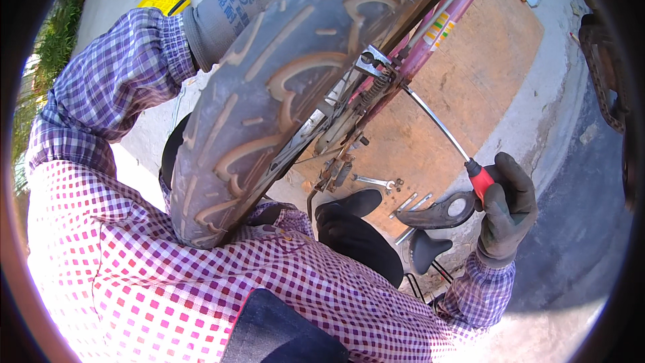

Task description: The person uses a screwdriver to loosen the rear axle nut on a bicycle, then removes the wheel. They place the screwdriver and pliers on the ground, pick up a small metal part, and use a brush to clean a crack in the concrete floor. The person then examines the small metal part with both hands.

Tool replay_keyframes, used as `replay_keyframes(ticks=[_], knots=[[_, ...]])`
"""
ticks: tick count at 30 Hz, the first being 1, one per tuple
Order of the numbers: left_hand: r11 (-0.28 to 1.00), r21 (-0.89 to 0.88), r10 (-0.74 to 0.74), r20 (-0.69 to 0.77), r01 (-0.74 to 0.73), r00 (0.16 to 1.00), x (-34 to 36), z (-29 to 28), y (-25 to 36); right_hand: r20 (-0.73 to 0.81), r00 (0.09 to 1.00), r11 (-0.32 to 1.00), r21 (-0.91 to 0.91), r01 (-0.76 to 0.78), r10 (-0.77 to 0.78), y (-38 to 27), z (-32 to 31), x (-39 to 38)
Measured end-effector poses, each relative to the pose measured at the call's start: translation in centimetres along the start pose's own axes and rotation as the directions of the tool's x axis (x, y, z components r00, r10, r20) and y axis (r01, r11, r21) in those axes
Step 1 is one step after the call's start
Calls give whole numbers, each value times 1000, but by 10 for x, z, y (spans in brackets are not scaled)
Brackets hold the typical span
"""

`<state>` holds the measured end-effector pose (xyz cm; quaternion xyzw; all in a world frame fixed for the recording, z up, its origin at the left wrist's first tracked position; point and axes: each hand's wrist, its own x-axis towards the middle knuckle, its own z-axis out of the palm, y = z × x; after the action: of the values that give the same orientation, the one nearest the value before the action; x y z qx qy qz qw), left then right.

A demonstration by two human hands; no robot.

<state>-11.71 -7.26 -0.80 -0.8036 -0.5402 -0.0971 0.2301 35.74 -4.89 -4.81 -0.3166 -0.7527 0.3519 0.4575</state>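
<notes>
A bicycle wheel with a worn, dusty black tyre (269, 101) leans against my checked apron, attached to a pink frame (437, 30). My left hand (235, 10), in a grey glove, grips the far left side of the tyre; part of the fingers is hidden behind it. In a dark glove, my right hand (507, 205) is closed round the red and black handle of a screwdriver (440, 124). The shaft slants up left, its tip at the frame beside the metal bracket (371, 60) and spring (375, 91). Whether the tip sits in a screw, I cannot tell.
On the ground below lie a wrench (373, 181) with small nuts, metal rods (403, 205), a black curved guard (437, 214) and a black saddle (428, 250). A yellow object (164, 3) is at upper left. Dark metal parts (605, 74) stand at far right.
</notes>
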Motion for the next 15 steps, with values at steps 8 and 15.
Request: replay_keyframes(ticks=[8,15], knots=[[991,99,88,43,-92,995,-10,-1,-3,494,743,742,255,-620,451,21,4,25],[995,57,79,-27,-77,997,-33,21,-23,327,940,963,-269,-8,99,9,51,14]])
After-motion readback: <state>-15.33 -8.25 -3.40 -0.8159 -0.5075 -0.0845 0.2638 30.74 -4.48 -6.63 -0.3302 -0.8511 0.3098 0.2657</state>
